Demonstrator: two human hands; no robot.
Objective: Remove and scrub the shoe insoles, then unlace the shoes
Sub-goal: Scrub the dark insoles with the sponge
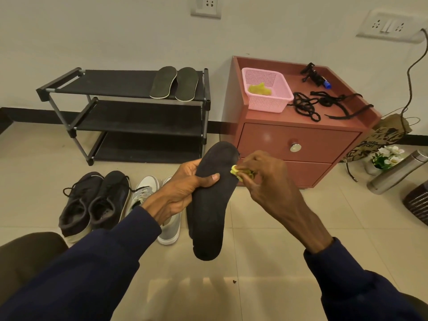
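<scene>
Holding the dark insole [208, 218] up over the floor, my left hand [183, 191] grips its middle while my right hand [268, 181] pinches a yellow sponge [237, 170] against its toe edge. It looks light and floppy, so I'd keep supporting it mid-length.

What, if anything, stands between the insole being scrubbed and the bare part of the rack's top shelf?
Nothing visible. The left hand holds the insole in open air; the top shelf is bare left of two insoles. The shoes lie on the floor, below that path.
</scene>
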